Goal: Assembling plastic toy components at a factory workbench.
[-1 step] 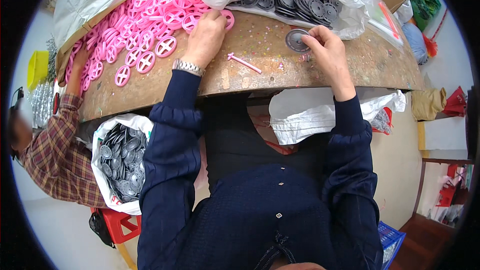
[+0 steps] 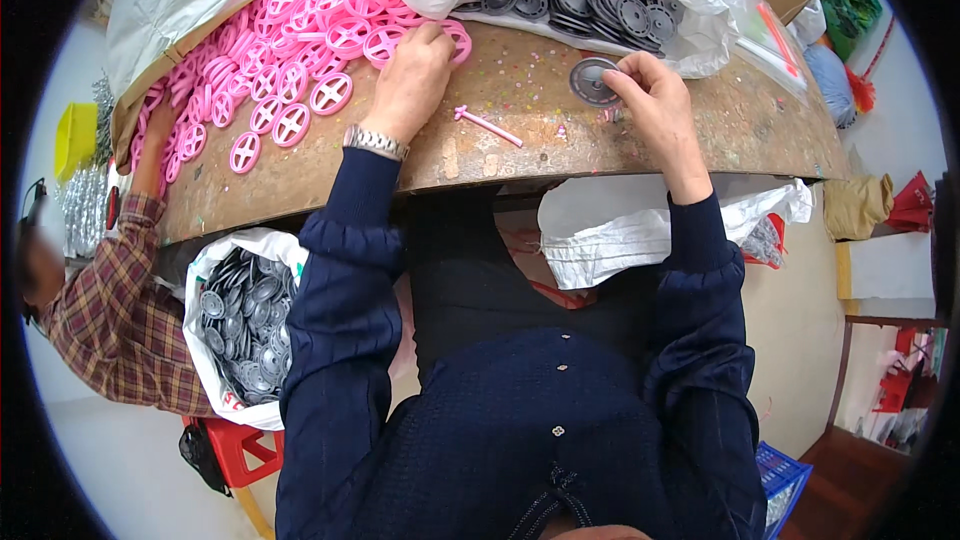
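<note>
My left hand (image 2: 414, 85), with a metal watch on its wrist, is closed on the edge of a pink ring (image 2: 462, 40) at the right end of a heap of pink spoked rings (image 2: 300, 30). Its fingertips are partly hidden behind the knuckles. Between thumb and fingers, my right hand (image 2: 655, 105) pinches a dark grey plastic disc (image 2: 590, 83), held just over the table. A thin pink rod (image 2: 490, 127) with a small crosspiece at one end lies between my hands. Beyond them is a pile of dark grey discs (image 2: 600, 0) on white plastic.
The brown table (image 2: 340, 180) curves around in front of me. A white sack (image 2: 200, 340) of grey discs stands at my left by a red stool (image 2: 235, 450). A co-worker's hand (image 2: 158, 125) reaches into the pink heap. Clear-and-red strips (image 2: 780, 45) lie at the right.
My left hand has shifted very slightly to the right with the pink ring. My right hand and its disc look the same.
</note>
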`<move>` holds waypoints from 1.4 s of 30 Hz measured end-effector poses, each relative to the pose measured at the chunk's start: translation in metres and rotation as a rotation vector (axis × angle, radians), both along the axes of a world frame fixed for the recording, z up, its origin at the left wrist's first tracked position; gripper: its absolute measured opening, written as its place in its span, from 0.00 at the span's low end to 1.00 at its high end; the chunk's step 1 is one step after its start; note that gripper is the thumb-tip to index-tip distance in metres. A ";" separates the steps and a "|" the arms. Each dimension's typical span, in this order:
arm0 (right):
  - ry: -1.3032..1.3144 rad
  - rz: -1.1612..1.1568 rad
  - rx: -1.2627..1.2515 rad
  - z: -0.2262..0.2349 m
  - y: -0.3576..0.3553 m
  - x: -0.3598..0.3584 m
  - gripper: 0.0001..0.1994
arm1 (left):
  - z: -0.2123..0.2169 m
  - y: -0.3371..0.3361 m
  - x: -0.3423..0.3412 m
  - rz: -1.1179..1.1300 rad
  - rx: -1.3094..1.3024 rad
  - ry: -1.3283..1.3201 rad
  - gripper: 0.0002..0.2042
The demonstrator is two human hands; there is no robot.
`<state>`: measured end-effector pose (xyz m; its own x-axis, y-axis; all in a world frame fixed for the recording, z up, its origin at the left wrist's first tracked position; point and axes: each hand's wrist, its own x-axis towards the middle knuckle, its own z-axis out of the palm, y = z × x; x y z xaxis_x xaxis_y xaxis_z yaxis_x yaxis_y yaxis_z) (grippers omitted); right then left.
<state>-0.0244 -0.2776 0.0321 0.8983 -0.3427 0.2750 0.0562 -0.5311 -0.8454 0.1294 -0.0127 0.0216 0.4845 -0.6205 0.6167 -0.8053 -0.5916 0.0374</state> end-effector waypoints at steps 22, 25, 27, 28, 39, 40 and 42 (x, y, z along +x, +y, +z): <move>0.035 0.317 0.993 0.016 0.060 -0.032 0.08 | 0.014 0.002 -0.127 -0.285 -0.706 1.114 0.04; 0.092 0.350 1.108 0.011 0.056 -0.033 0.07 | 0.014 0.000 -0.127 -0.301 -0.404 0.489 0.07; 0.109 0.367 1.101 0.011 0.057 -0.034 0.07 | 0.019 -0.002 -0.134 -0.336 -0.196 0.214 0.11; 0.125 0.383 1.095 0.011 0.057 -0.034 0.07 | 0.019 -0.002 -0.136 -0.338 -0.197 0.216 0.11; 0.067 0.305 0.985 -0.004 0.065 -0.040 0.05 | 0.006 -0.005 -0.141 -0.269 -0.581 0.474 0.17; 0.031 0.280 1.000 -0.005 0.067 -0.041 0.05 | 0.004 -0.005 -0.141 -0.253 -0.688 0.700 0.19; -0.009 0.276 1.001 -0.004 0.072 -0.042 0.05 | 0.003 -0.010 -0.147 -0.341 -0.946 1.041 0.20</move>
<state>-0.0662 -0.2059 0.0285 0.9795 -0.2009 -0.0153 0.0776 0.4461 -0.8916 -0.0176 -0.0224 0.0250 0.8752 -0.3628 0.3201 -0.2634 0.1977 0.9442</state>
